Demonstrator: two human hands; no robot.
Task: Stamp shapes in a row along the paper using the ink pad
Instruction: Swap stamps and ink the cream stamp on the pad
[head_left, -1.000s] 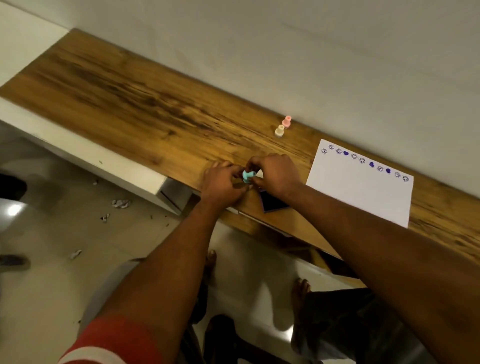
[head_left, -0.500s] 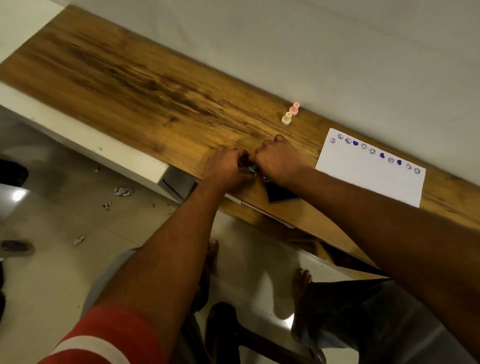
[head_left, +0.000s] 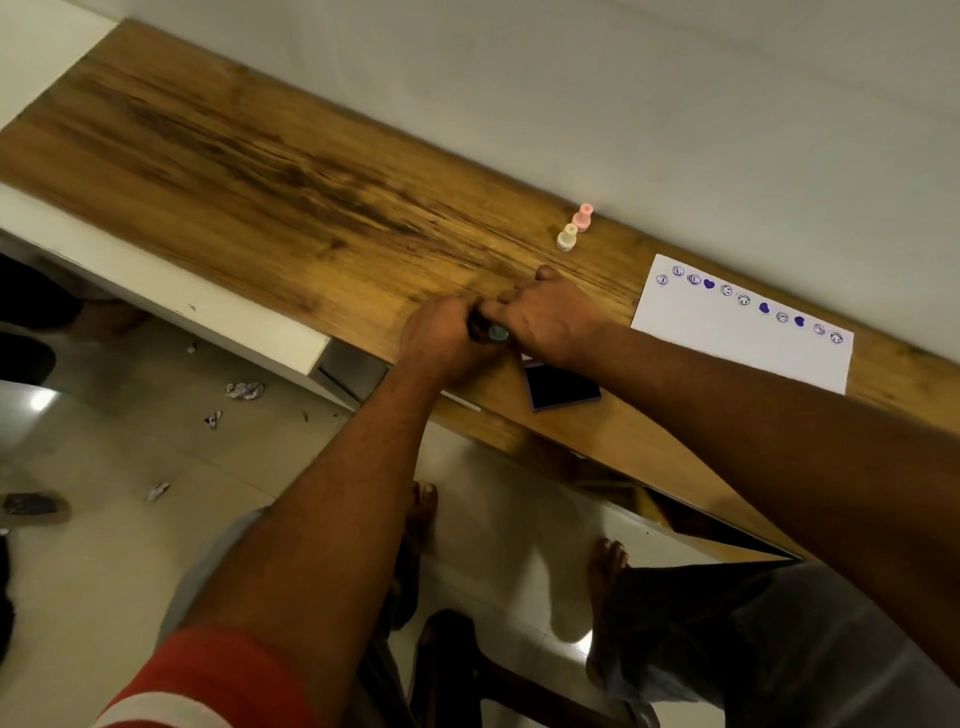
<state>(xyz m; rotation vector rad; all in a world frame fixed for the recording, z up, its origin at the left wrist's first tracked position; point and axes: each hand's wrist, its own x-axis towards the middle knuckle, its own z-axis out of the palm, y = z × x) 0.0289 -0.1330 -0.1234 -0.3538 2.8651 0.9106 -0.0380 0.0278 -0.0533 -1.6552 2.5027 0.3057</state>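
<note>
My left hand (head_left: 447, 338) and my right hand (head_left: 550, 317) meet over the wooden desk, both with curled fingers around a small teal stamp (head_left: 497, 333) that shows only as a sliver between them. Just below my right hand lies the dark ink pad (head_left: 561, 387), open near the desk's front edge. To the right, a white sheet of paper (head_left: 737, 348) carries a row of blue stamped faces and hearts (head_left: 748, 301) along its far edge.
A cream stamp (head_left: 567, 238) and a pink stamp (head_left: 583, 217) stand upright near the wall, behind my hands. The wooden desk (head_left: 260, 197) stretches left. Below its front edge are tiled floor, paper scraps (head_left: 244, 389) and bare feet.
The teal stamp was plainly visible between my fingertips a second ago; my hands have since closed tighter around it so that it is mostly hidden. The camera has shifted slightly.
</note>
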